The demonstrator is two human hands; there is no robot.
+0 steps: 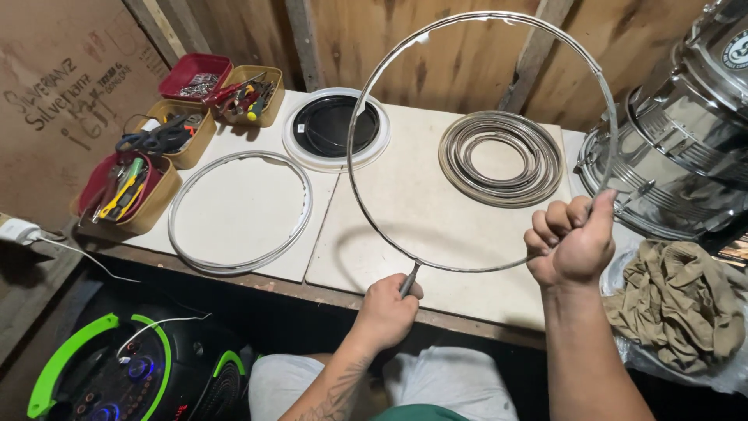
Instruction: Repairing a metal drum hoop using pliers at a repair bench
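- The right hand is closed in a fist around the right side of a thin metal hoop, holding it raised and tilted above the surface, over its near edge.
- The left hand has its fingers wrapped shut on a slim tool whose tip meets the hoop's lowest point, just above the near edge.
- The step in hand looks like working the hoop at that bottom spot, the right hand steadying it while the tool bears on it.
- The next move seems to call for a firm right grip, so the springy hoop does not twist, and careful pressure from the tool.
- A flat pale ring lies toward the near left corner; a coil of metal bands rests toward the far right.
- Trays of tools line the left edge, and a black disc in a white ring sits at the far edge.
- A steel drum shell stands off the right edge, above a crumpled cloth.
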